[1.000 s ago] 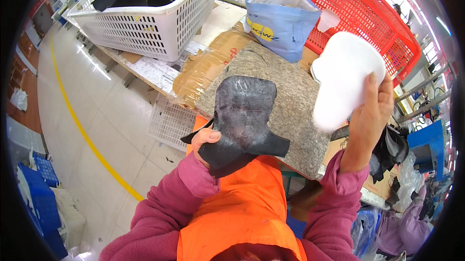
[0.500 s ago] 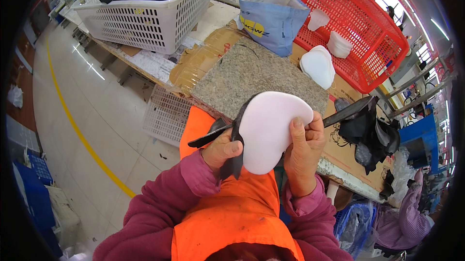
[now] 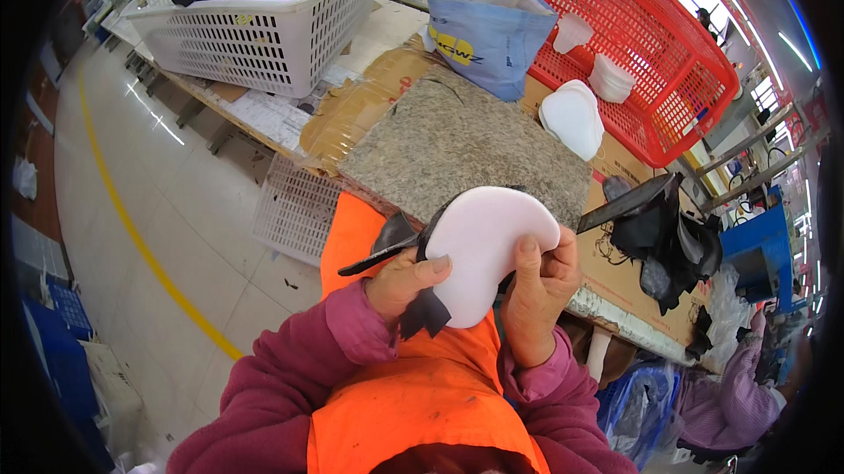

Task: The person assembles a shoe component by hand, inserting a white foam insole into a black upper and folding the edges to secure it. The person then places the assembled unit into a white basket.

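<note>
A smooth white kidney-shaped foam pad (image 3: 479, 250) is held up in front of my orange apron, near the front edge of a speckled stone slab (image 3: 466, 144). My left hand (image 3: 400, 288) is closed on its left edge, thumb on the white face, together with a black fabric piece (image 3: 394, 235). That fabric sticks out to the left and below the hand; the part behind the pad is mostly hidden. With thumb and bent fingers, my right hand (image 3: 542, 294) pinches the pad's right end.
Behind the slab stand a blue bag (image 3: 488, 34) and a stack of white pads (image 3: 570, 118). A red basket (image 3: 725, 87) is at the far right, a white basket (image 3: 233, 39) at the far left. Black pieces (image 3: 673, 241) lie on cardboard at right. Another person's purple sleeve (image 3: 738, 386) shows lower right.
The pad has come slightly lower and nearer to me. My left thumb now lies further over its face, and a black flap shows in front of its lower left edge.
</note>
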The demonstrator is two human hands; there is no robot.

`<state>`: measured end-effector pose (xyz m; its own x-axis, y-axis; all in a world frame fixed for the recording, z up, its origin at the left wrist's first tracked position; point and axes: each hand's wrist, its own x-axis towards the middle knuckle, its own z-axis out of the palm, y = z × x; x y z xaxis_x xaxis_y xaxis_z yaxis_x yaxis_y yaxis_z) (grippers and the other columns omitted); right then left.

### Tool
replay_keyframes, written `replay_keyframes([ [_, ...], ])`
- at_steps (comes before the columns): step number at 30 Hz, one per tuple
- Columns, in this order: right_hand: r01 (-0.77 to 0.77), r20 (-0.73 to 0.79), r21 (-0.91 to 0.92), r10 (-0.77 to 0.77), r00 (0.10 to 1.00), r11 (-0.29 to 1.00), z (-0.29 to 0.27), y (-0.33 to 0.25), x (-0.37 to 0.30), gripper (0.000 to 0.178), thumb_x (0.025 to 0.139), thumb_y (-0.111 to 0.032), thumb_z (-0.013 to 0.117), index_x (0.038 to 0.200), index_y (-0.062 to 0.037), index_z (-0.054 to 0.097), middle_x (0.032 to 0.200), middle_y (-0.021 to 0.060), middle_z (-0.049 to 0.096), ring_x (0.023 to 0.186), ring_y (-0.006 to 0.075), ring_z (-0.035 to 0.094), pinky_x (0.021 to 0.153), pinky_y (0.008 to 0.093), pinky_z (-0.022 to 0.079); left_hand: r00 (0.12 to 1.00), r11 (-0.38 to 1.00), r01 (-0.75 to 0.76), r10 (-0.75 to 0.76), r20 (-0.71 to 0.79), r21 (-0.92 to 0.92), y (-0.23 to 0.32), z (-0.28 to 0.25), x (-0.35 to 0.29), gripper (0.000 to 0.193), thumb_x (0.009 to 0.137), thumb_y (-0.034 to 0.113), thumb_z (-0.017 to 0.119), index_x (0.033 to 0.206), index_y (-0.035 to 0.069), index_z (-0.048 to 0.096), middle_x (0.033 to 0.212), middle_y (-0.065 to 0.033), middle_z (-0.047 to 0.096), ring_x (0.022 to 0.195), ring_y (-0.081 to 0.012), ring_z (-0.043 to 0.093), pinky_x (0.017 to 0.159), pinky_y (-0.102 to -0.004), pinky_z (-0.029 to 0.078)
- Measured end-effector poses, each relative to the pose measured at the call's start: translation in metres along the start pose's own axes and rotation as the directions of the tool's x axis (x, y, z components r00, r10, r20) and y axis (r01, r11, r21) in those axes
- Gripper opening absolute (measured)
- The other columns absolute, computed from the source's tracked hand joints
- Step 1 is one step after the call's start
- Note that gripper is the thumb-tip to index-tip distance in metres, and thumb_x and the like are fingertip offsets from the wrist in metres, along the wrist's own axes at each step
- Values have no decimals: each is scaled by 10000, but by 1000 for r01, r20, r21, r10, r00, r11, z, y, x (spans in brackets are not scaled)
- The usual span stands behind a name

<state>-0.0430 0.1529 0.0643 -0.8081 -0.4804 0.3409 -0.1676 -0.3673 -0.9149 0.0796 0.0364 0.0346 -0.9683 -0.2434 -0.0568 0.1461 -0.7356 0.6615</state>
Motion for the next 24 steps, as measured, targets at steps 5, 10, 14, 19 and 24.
replay_keyframes([
  [5, 105, 76, -76, -100, 992, 991, -6, 7, 1, 235, 895, -55, 708, 1072, 8, 568, 954, 23, 541, 792, 74, 511, 699, 214, 442, 1000, 1000, 26, -26, -5, -13, -9, -10, -1, 680, 913, 425, 600, 1390, -29, 429, 1287, -175, 580, 1132, -256, 615, 944, -385, 518],
  [10, 180, 48, -48, -177, 983, 983, -13, 7, -5, 176, 893, -29, 695, 1021, 5, 579, 938, 30, 534, 768, 79, 478, 681, 211, 399, 990, 964, 1, 37, 137, -264, -17, -21, -7, 567, 956, 323, 541, 1385, -36, 449, 1314, -168, 572, 1161, -253, 598, 971, -370, 492],
  [14, 231, 80, -107, -223, 972, 967, -17, 1, -9, 158, 889, -31, 700, 991, 3, 585, 883, 34, 553, 721, 69, 486, 642, 201, 400, 996, 976, -11, 29, 83, -218, -19, -22, -12, 718, 862, 402, 648, 1387, -43, 447, 1333, -190, 565, 1189, -304, 587, 1016, -404, 472],
  [19, 250, 79, -151, -240, 967, 956, -18, -7, -11, 124, 876, -30, 715, 930, -2, 607, 803, 29, 573, 654, 65, 507, 582, 202, 401, 996, 970, -54, 67, 50, -237, -22, -17, -12, 771, 808, 429, 696, 1389, -19, 459, 1321, -187, 574, 1198, -305, 579, 1009, -417, 478],
  [24, 192, 52, -150, -186, 981, 970, -17, -11, -11, 123, 849, -30, 742, 877, -11, 624, 761, 32, 596, 653, 74, 541, 581, 215, 426, 998, 979, -61, 65, 16, -192, -20, -8, -13, 851, 784, 504, 696, 1417, 0, 433, 1364, -189, 538, 1215, -304, 565, 1026, -425, 462],
])
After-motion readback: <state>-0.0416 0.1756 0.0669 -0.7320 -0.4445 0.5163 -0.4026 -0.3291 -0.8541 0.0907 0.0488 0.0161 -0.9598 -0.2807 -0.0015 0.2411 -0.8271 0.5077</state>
